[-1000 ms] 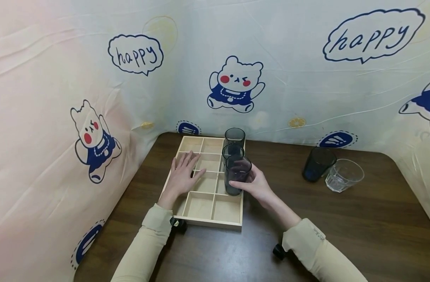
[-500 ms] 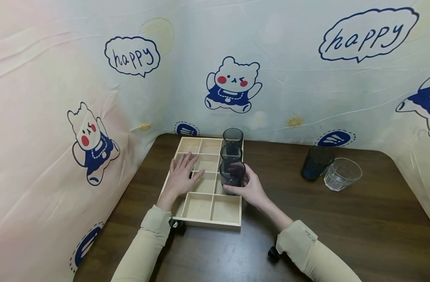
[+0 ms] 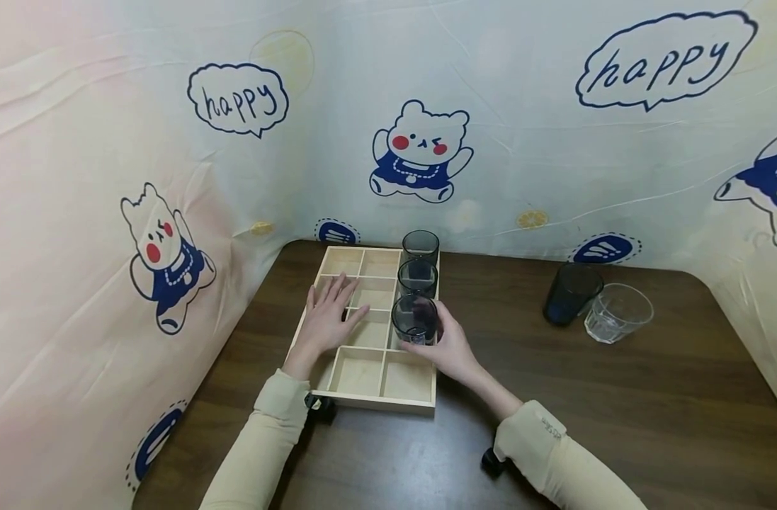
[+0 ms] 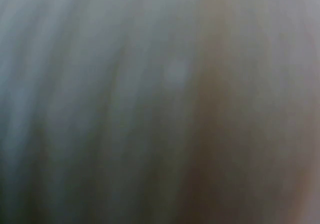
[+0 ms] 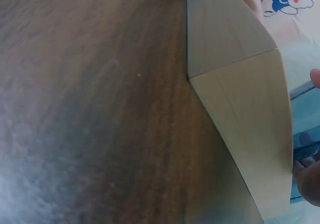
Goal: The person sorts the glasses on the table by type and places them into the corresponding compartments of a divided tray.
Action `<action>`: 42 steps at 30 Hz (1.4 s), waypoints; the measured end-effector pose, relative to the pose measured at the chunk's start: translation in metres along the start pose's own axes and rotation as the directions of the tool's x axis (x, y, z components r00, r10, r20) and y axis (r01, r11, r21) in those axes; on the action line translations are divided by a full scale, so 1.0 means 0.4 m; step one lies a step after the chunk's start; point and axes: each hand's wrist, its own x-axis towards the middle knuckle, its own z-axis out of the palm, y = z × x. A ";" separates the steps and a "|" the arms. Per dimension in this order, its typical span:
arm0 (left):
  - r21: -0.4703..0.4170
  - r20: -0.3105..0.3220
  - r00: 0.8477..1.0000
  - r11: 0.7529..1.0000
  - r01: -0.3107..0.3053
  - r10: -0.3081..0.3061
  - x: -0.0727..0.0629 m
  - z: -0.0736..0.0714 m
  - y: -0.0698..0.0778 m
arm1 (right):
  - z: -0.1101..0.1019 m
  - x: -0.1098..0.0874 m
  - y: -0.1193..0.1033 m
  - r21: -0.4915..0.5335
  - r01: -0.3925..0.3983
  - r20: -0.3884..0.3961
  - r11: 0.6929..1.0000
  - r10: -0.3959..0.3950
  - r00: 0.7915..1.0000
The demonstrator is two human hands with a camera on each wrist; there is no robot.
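Observation:
My right hand [image 3: 453, 348] grips a dark smoked drinking glass [image 3: 415, 319] from its right side, at the third compartment from the back in the right column of a wooden divided tray [image 3: 409, 377]. Behind it, two more dark glasses [image 3: 417, 278] stand in that column. With fingers spread, my left hand [image 3: 327, 320] rests on the tray's left part. In the right wrist view, fingertips [image 5: 309, 184] show at the right edge against the bluish glass [image 5: 305, 115], beyond the tray's outer wall [image 5: 245, 119]. The left wrist view is too blurred to read.
On the right of the brown table [image 3: 528, 382], another dark glass [image 3: 568, 297] stands beside a clear glass [image 3: 617, 315]. A printed curtain [image 3: 503, 170] hangs behind the table and along its left side.
My right hand has lowered the dark glass and brought it slightly left, into line with the two behind it. My left hand has stayed in place on the tray.

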 end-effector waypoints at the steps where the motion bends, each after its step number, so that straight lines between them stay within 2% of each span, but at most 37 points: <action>1: -0.002 -0.001 1.000 1.000 -0.002 0.002 0.001 0.001 0.000 | 0.003 0.000 0.021 -0.014 0.038 -0.016 0.999 -0.038 0.999; 4: -0.007 -0.002 1.000 1.000 -0.005 0.005 0.002 0.000 0.002 | 0.013 -0.009 0.034 -0.073 0.079 -0.054 0.994 -0.083 0.995; 7: -0.005 0.002 1.000 1.000 -0.006 0.006 0.004 -0.001 0.000 | 0.021 -0.014 0.042 -0.121 0.056 -0.076 0.991 -0.066 0.995; 8: -0.005 0.002 1.000 1.000 -0.007 0.007 0.004 0.000 -0.001 | 0.022 -0.017 0.025 -0.128 0.024 -0.077 0.992 -0.034 0.996; 11: -0.009 -0.003 1.000 1.000 -0.008 0.008 0.007 0.001 -0.002 | 0.029 -0.020 0.030 -0.136 0.021 -0.093 0.991 -0.034 0.995; 15: -0.011 -0.007 1.000 1.000 -0.005 0.005 0.007 0.004 0.001 | 0.042 -0.030 0.061 -0.153 0.113 -0.129 0.982 -0.133 0.983; 19: -0.005 -0.002 1.000 1.000 -0.010 0.010 0.013 0.011 0.004 | 0.051 -0.041 0.081 -0.165 0.145 -0.157 0.976 -0.171 0.973; 27: -0.009 0.002 1.000 1.000 -0.016 0.016 0.019 0.007 0.010 | 0.052 -0.040 0.071 -0.195 0.076 -0.158 0.978 -0.107 0.982; 31: 0.000 0.002 1.000 1.000 -0.019 0.019 0.021 0.001 0.008 | 0.054 -0.040 0.066 -0.164 0.046 -0.146 0.985 -0.070 0.987; 39: -0.004 0.008 1.000 1.000 -0.022 0.022 0.012 0.001 -0.001 | 0.073 -0.039 0.125 -0.198 0.107 -0.164 0.974 -0.140 0.976; 42: -0.005 0.005 1.000 1.000 -0.023 0.023 0.010 -0.001 -0.009 | 0.078 -0.038 0.110 -0.184 0.119 -0.156 0.976 -0.149 0.976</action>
